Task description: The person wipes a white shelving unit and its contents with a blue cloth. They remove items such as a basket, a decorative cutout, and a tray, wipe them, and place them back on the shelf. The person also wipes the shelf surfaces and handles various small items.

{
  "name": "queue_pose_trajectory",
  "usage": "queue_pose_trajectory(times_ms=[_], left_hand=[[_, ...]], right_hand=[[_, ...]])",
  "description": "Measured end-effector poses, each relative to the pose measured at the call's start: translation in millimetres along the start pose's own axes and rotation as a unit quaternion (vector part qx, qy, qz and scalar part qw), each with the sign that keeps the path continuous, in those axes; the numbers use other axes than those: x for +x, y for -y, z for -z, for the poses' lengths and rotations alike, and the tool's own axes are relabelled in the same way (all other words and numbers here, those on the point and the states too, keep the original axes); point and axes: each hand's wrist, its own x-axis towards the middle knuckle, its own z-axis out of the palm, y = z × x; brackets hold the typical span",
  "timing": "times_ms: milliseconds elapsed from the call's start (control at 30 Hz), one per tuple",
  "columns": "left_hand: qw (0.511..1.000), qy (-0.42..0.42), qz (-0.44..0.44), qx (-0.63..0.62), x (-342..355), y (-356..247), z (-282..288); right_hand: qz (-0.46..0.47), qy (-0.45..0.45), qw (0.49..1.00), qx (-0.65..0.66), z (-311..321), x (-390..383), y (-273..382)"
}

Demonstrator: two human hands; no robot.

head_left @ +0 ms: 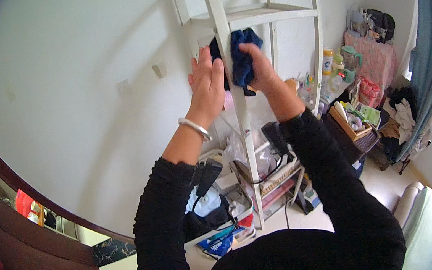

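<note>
A white shelf rack (287, 14) stands in front of me against the wall. My right hand (262, 69) is closed on a dark blue cloth (241, 58), pressing it to the rack's near upright post (223, 39) just below the top shelf. Part of the cloth also shows on the post's left side. There my left hand (207, 83) lies flat with its fingers stretched upward, its edge close against the cloth and post. Whether its palm touches the cloth is hidden. A silver bangle (195, 128) circles my left wrist.
Lower shelves hold plastic bags (236, 151), a black bag (206, 221) and a wicker basket (281, 176). To the right are a wooden box (350, 125) of small items, bottles (327, 62) and a pile of clothes (404, 118). A blue curtain (426, 47) hangs by the window. A brown door frame (35, 234) stands left.
</note>
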Motion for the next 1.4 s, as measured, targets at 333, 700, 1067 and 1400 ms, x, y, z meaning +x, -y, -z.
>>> queue_pose_trajectory(times_ms=[333,700,1067,1400], left_hand=[[0.989,0.03,0.098,0.108,22,-8,-37],[0.991,-0.011,-0.01,-0.136,-15,21,-53],[0.947,-0.038,0.117,-0.298,-48,39,-87],[0.998,0.031,0.057,-0.015,-141,75,-42]], right_hand=[[0.054,-0.036,0.918,-0.391,85,-125,-114],[0.389,0.092,0.628,-0.668,-76,-98,110],[0.536,-0.127,0.374,-0.746,-147,32,57],[0.342,-0.058,0.445,-0.825,-145,-26,48]])
